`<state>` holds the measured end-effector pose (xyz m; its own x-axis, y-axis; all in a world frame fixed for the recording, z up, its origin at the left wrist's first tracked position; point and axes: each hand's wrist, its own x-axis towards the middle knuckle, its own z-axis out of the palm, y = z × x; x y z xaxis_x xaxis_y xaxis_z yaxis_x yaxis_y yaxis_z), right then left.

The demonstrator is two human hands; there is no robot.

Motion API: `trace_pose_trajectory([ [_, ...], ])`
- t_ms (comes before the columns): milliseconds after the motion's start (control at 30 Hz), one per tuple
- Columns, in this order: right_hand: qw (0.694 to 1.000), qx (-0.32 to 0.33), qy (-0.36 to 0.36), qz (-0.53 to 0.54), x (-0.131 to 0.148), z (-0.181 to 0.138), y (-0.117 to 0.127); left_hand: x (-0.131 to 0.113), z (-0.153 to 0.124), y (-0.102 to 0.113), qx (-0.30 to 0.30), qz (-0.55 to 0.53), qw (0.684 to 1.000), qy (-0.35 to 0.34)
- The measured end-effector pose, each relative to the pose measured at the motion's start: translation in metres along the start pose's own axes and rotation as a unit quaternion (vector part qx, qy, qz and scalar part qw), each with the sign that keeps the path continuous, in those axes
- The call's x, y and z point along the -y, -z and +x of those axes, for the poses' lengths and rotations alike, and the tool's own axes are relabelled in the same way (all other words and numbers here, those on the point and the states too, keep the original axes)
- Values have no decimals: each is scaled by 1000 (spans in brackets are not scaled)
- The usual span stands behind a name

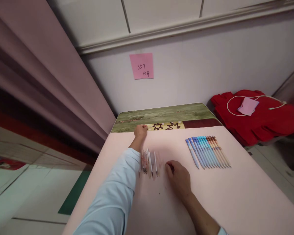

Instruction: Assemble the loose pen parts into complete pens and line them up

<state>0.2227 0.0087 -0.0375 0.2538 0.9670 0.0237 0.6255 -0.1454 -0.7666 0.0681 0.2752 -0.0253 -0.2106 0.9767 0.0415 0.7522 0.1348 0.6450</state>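
Note:
My left hand [140,132] reaches to the far side of the table, fingers curled at the edge of the pale pink cover [171,209]. Whatever it grips, if anything, is hidden. Nearer to me, my right hand [179,179] hovers or rests over the cover with thumb and fingers pinched together; I cannot make out anything between them. Just left of it lies a loose group of pen refills [151,164] with dark tips, beside some clear tubes blurred in the picture. To the right, several pens [208,152] lie in a neat row, shading from blue to brown.
A green and yellow patterned strip of the tabletop [159,114] shows beyond the cover. A pink note [142,66] is stuck on the wall. Red cloth [257,124] with a white cable [229,106] lies at the right. A mauve curtain [71,71] hangs at the left.

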Motion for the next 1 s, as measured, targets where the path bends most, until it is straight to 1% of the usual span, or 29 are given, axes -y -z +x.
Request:
trace_pose_trajectory([
  [100, 1000, -3, 7, 0, -2, 0, 0, 10, -19, 32, -36, -46, 998, -30],
  [167, 1000, -5, 9, -3, -3, 1, 0, 24, -42, 60, -59, -76, 994, -49],
  [267, 1000, -4, 10, -14, -3, 1, 2, 55, -88, 98, -106, -121, 986, -50],
  [333, 1000, -6, 14, -25, -3, 1, 3, 76, -122, 113, -171, -215, 961, -24],
  [367, 999, -8, 16, -30, -3, 1, 4, 85, -138, 116, -188, -241, 952, -2],
  [433, 999, -14, 19, -30, -5, 0, 4, 98, -170, 114, -215, -286, 933, 43],
  [500, 999, -18, 22, -25, -7, -1, 4, 102, -198, 102, -242, -308, 918, 64],
  [567, 999, -22, 28, -19, -10, -3, 4, 102, -222, 86, -264, -314, 909, 75],
  [633, 999, -29, 38, -14, -13, -4, 4, 100, -240, 72, -254, -328, 907, 76],
  [667, 999, -32, 43, -12, -14, -4, 3, 100, -246, 67, -244, -319, 914, 60],
  [733, 998, -35, 48, -11, -16, -4, 3, 98, -253, 61, -242, -264, 933, 13],
  [800, 998, -35, 51, -13, -17, -4, 3, 92, -254, 58, -249, -177, 950, -59],
  [833, 998, -36, 51, -13, -18, -3, 3, 87, -252, 57, -241, -132, 956, -106],
  [900, 998, -38, 50, -11, -19, -3, 2, 74, -248, 53, -186, -60, 961, -196],
  [1000, 998, -39, 44, -12, -20, -3, 2, 54, -241, 42, -103, 14, 965, -243],
])
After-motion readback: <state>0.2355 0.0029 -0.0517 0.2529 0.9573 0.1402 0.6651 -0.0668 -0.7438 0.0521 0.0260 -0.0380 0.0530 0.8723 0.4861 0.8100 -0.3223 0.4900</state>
